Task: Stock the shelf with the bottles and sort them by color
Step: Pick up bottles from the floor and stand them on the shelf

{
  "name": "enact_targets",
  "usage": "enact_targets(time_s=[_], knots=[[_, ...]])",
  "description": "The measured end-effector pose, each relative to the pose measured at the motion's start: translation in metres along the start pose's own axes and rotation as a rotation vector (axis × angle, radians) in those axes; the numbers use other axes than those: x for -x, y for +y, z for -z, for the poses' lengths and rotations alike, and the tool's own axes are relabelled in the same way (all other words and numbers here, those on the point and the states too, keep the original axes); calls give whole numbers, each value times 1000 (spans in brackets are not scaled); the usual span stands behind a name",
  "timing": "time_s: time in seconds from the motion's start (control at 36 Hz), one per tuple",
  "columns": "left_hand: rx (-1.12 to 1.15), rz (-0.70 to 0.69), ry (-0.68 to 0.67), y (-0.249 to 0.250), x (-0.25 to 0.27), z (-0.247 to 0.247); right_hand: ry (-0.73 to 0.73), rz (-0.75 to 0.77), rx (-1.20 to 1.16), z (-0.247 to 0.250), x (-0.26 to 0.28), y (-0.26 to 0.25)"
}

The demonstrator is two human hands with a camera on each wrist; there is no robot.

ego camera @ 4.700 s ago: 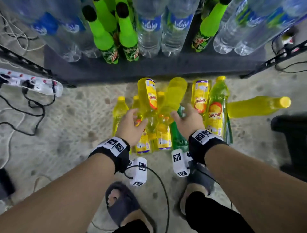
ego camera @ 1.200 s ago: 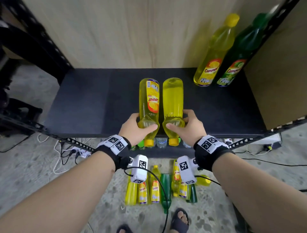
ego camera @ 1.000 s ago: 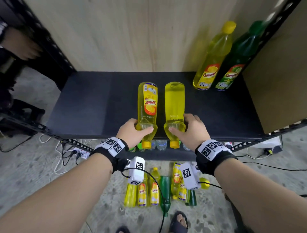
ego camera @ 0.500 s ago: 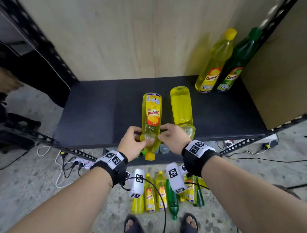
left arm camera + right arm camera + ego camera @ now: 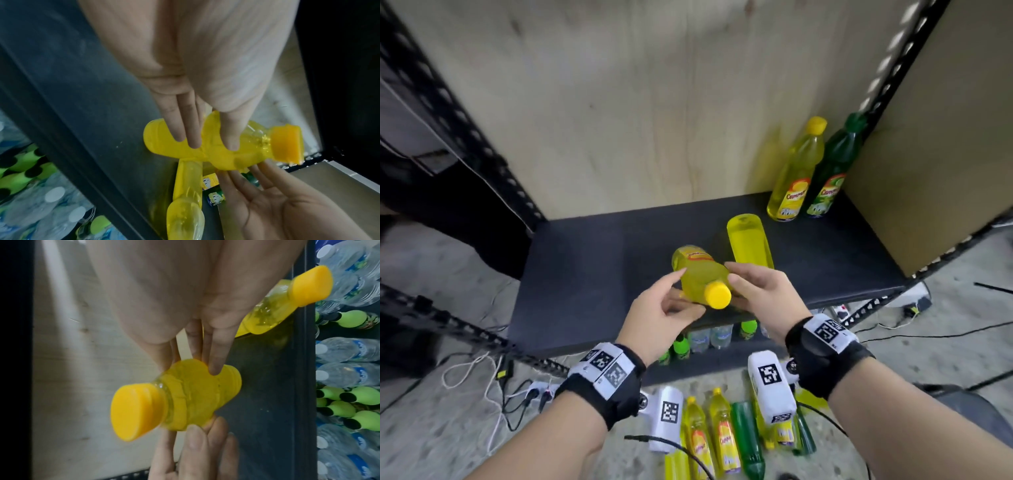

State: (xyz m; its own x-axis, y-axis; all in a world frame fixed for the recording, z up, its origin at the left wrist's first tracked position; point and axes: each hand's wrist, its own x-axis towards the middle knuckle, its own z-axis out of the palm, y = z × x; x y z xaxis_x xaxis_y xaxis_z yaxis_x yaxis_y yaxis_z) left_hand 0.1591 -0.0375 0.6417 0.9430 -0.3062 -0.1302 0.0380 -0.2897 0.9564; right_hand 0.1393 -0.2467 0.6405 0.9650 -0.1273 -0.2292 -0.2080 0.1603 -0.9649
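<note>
pressing yellow bottle (image 5: 700, 274) between left hand (image 5: 661, 310), right hand (image 5: 765, 293).

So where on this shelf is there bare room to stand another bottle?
The shelf is bare across its left half, from the left post to the tilted yellow bottle. A narrower strip runs between the lying yellow bottle and the right edge. The back right corner is crowded: upright yellow bottle, green bottle.
</note>
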Motion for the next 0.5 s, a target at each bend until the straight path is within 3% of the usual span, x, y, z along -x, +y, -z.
enact_targets(time_s=[0.17,0.28,0.42,0.5], knots=[[-64,-85,105,13,-14,8,-71,145,181,1,-1,-17],[-253,-164,227,17,-32,15,-46,241,284,-5,-15,-24],[-145,-158,156,19,-53,21,-23,295,438,-14,-39,-27],[-191,-156,127,18,-62,24,0,295,496,-18,-51,-26]])
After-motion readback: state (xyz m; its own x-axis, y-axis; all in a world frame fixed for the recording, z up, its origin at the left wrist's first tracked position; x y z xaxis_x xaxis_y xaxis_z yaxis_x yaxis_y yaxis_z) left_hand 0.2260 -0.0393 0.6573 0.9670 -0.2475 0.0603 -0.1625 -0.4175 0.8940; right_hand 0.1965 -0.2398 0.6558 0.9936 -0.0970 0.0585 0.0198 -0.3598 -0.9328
